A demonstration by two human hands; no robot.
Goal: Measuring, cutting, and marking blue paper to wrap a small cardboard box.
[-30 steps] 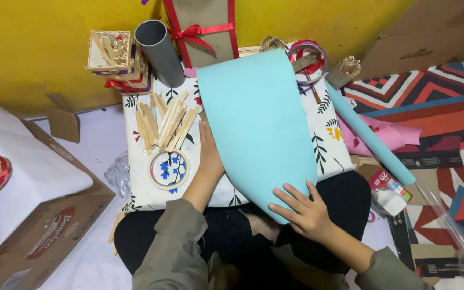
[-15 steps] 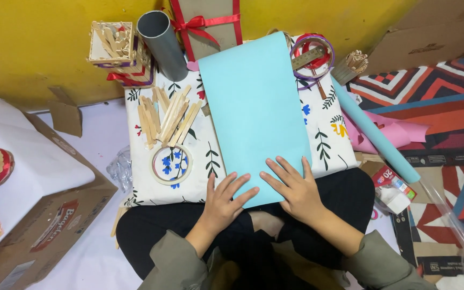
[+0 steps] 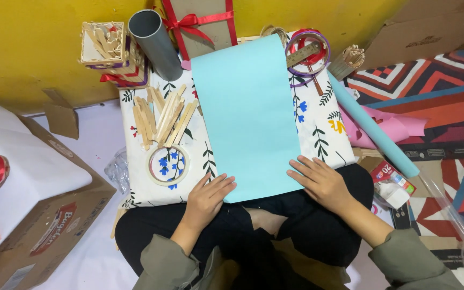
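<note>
A light blue paper sheet (image 3: 248,113) lies lengthwise on a floral-print board (image 3: 323,134) across my lap. My left hand (image 3: 208,197) rests flat at the sheet's near left corner, fingers spread. My right hand (image 3: 320,181) presses flat on the near right corner, fingers apart. Neither hand grips anything. Left of the sheet lie several wooden craft sticks (image 3: 162,118) and a tape ring (image 3: 168,165).
A grey tube (image 3: 155,43), a stick-built box (image 3: 108,48) and a brown box with red ribbon (image 3: 200,24) stand at the far edge. Ribbon rings and a ruler (image 3: 304,52) lie far right. A rolled blue paper (image 3: 371,131), pink paper and a glue packet (image 3: 390,182) lie right. Cardboard box (image 3: 38,215) left.
The sheet, earlier tilted and lifted at its near end, now lies straight and flat. My left hand came from under the sheet to its near left corner; both hands now press the near edge.
</note>
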